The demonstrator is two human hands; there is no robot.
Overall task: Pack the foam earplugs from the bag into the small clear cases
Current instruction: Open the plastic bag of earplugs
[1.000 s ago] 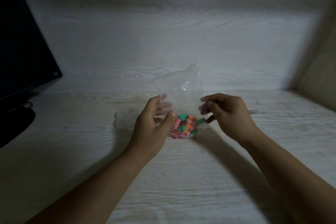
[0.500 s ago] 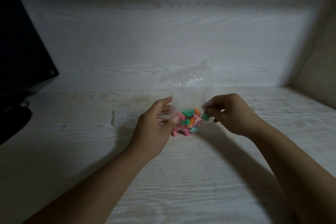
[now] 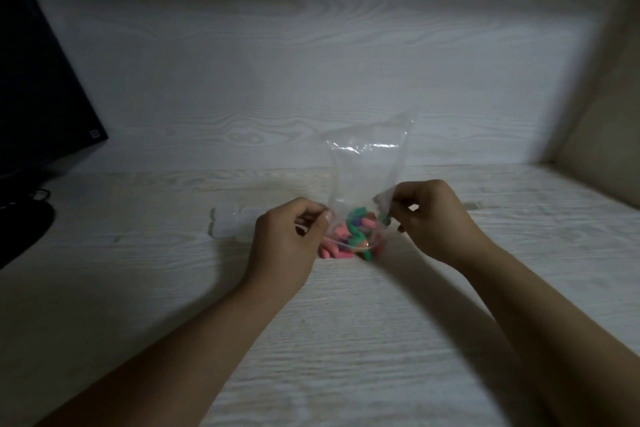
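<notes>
So, going from the left: one dark monitor sits at the far left edge of the pale wood-grain desk, with a bit of black cable by its base. Next over are the small clear cases, lying on the desk just left of the left hand. Looks like two or three bunched together, but they're see-through and blurry, so I can't count them for sure.

Then the left hand, fingers curled, pinching the left edge of the one clear plastic bag between thumb and fingers. The bag stands upright, long axis vertical, with its empty upper part rising well above both hands and a crumpled top edge pointing up. All the foam earplugs are bunched in the bottom of the bag, between the two hands and slightly below the pinch points, right at the desk surface. They're pink, green, orange and a purple one or so, maybe a dozen-plus, piled every which way.

On the other side, the right hand is curled too, pinching the bag's right edge at about the same height. Both forearms come in from the bottom of the view.
</notes>
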